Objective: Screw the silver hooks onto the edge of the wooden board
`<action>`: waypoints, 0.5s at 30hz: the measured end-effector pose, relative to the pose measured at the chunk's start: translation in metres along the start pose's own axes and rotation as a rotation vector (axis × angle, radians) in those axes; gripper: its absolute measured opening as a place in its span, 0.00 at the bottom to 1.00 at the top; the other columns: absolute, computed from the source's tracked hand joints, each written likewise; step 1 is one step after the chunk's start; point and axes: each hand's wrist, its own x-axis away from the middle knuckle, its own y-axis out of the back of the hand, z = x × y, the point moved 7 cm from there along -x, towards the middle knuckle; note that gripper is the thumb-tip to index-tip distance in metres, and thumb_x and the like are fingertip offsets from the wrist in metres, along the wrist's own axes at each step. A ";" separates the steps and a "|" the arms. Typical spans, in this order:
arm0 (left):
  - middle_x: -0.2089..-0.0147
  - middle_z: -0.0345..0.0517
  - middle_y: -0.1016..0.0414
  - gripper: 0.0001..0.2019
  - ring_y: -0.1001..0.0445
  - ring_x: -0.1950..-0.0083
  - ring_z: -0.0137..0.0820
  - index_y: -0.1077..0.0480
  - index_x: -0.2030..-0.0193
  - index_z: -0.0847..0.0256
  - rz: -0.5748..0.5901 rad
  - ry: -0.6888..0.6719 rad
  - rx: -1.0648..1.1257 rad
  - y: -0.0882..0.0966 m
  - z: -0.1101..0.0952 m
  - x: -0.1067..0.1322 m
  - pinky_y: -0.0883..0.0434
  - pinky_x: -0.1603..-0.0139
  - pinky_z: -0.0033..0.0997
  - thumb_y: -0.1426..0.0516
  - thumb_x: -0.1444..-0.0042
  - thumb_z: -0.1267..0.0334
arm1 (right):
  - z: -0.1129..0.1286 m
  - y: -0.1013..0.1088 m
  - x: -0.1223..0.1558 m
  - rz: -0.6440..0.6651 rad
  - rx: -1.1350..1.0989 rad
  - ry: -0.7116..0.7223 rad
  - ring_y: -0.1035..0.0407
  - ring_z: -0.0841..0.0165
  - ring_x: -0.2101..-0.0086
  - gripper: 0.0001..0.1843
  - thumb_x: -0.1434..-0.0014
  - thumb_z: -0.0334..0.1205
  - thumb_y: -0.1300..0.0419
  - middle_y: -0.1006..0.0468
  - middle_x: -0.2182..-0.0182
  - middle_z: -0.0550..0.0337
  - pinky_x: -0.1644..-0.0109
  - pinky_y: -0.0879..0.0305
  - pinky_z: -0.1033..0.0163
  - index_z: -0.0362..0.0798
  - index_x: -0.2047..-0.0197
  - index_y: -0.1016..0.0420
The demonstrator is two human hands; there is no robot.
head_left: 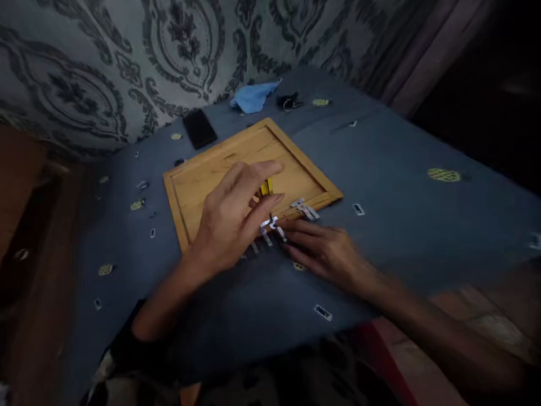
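Observation:
A shallow wooden tray (198,183) lies on a blue patterned cloth (401,186). My left hand (234,217) hovers over the tray's near edge, fingers bent and apart, with a small yellow object (266,188) just under its fingertips. Whether it grips that object is unclear. My right hand (323,248) rests low on the cloth beside the tray's near corner, fingers reaching toward small silver metal pieces (270,228). More silver pieces (305,208) lie on the tray's rim. The right hand is blurred by motion.
A black phone (199,128) lies beyond the tray, with a crumpled blue cloth (253,97) and a dark small object (288,102) farther back. A patterned fabric (169,51) rises behind. The cloth's near edge drops off toward my lap.

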 end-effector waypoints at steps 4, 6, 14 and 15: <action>0.46 0.46 0.23 0.13 0.23 0.46 0.33 0.30 0.43 0.59 0.029 0.003 -0.015 0.001 0.001 -0.002 0.21 0.52 0.29 0.44 0.33 0.68 | -0.002 -0.002 -0.001 0.010 -0.017 -0.008 0.18 0.64 0.55 0.12 0.31 0.34 0.44 0.17 0.48 0.51 0.53 0.20 0.62 0.47 0.52 0.19; 0.47 0.45 0.23 0.14 0.22 0.49 0.32 0.30 0.42 0.57 0.060 0.009 0.009 0.001 0.000 -0.002 0.21 0.52 0.31 0.45 0.33 0.69 | -0.001 -0.001 -0.002 -0.007 -0.018 0.004 0.18 0.63 0.57 0.12 0.31 0.34 0.45 0.16 0.49 0.50 0.55 0.19 0.61 0.45 0.53 0.19; 0.53 0.41 0.22 0.09 0.22 0.57 0.28 0.29 0.51 0.58 0.000 0.147 0.184 0.022 0.014 -0.008 0.22 0.56 0.28 0.40 0.37 0.68 | 0.001 0.000 -0.002 -0.041 0.001 0.018 0.17 0.64 0.57 0.13 0.31 0.34 0.45 0.16 0.49 0.51 0.57 0.18 0.61 0.45 0.53 0.18; 0.55 0.41 0.23 0.07 0.22 0.58 0.28 0.29 0.54 0.58 -0.019 0.190 0.208 0.023 0.021 -0.008 0.22 0.57 0.28 0.39 0.38 0.67 | 0.001 0.000 -0.002 -0.044 0.007 0.022 0.17 0.63 0.57 0.13 0.31 0.35 0.45 0.16 0.49 0.51 0.57 0.18 0.61 0.45 0.53 0.18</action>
